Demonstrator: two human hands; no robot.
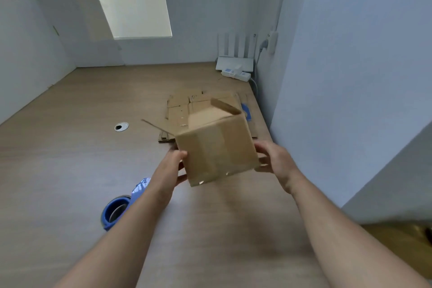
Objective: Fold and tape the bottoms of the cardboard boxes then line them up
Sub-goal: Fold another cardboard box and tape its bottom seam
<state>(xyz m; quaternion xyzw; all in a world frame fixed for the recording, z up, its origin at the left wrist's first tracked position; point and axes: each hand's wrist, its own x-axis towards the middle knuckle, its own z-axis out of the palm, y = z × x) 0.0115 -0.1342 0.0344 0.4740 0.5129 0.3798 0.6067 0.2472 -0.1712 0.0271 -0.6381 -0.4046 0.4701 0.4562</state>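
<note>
Head view: we are holding the cardboard box (217, 147) tilted in the air above the worktop's (70, 147) right half, with our left hand (173, 168) and right hand (275, 161) clamped on its opposite sides. We are judging it light, hollow and easily dented, so gripping near the stiff corners suits best. Flattened cardboard boxes (182, 110) are lying beyond it by the right edge, and a blue tape dispenser (117, 210) is sitting beside our left forearm.

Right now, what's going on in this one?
A person holds a cardboard box off the wooden desk, left hand on one side, right hand on the other. A glossy strip, likely tape, crosses the face toward the camera. Behind it lies flattened cardboard; a blue tape dispenser sits near the left forearm.
</note>
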